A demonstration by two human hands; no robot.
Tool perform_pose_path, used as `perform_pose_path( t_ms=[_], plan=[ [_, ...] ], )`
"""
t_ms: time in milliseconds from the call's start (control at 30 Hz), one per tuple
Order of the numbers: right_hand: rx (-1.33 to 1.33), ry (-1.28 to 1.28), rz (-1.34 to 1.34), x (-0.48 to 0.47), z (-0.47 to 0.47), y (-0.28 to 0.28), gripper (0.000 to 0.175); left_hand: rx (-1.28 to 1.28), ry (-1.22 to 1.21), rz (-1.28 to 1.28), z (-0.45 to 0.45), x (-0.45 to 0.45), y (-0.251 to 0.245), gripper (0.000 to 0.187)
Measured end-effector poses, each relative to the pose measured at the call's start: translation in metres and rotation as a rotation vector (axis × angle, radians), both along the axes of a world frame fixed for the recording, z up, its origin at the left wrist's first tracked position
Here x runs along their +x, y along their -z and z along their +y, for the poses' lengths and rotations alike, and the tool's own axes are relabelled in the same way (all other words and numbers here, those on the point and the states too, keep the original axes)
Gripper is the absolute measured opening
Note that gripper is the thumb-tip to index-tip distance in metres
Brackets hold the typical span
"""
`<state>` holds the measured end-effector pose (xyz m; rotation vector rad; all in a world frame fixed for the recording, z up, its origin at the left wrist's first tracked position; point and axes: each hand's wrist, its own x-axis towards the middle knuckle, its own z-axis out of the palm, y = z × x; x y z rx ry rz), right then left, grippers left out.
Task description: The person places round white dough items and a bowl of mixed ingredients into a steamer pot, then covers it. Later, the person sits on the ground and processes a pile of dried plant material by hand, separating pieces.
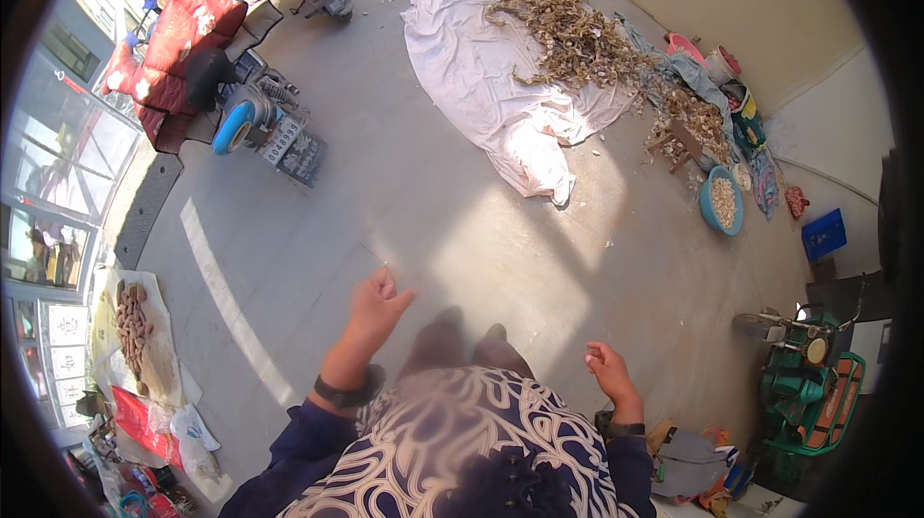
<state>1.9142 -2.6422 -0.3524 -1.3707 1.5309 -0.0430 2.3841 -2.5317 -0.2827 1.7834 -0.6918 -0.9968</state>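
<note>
My left hand [379,305] is raised in front of my body at the left, its fingers curled and its thumb out; whether it holds something small I cannot tell. At the right, lower down, hangs my right hand [608,368] with loosely bent fingers and nothing visible in it. Neither hand touches anything that I can see. Ahead, a pale cloth sheet [462,48] lies spread on the concrete floor, and dried plant stalks and husks [577,41] are heaped on its right part. Right of the sheet stands a blue basin [704,209] holding many small whitish pieces.
A scooter with a red quilted cover [191,34] stands at the upper left. Reddish-brown tubers [132,330] lie on sheeting at the left. A small wooden stool [686,142] is near the basin, and a green three-wheeled vehicle [801,388] is at the right.
</note>
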Motion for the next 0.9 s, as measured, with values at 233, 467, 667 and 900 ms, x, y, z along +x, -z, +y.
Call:
perform_pose_path(
  t_ms=[233,467,667,900],
  plan=[
    [-0.025,-0.173,-0.053,0.016,-0.044,0.006,0.034,-0.158,-0.394,0.209,0.021,-0.011,-0.012,0.046],
    [-0.039,-0.211,-0.083,0.008,-0.067,0.010,0.035,-0.042,-0.309,0.153,0.034,-0.031,-0.031,0.022],
    [0.023,-0.240,-0.076,-0.001,-0.073,0.012,0.036,-0.004,-0.103,-0.095,0.050,-0.055,-0.022,0.038],
    [0.029,-0.252,-0.066,0.004,-0.075,0.012,0.041,-0.027,0.016,0.255,0.048,-0.061,-0.018,0.020]
  ],
)
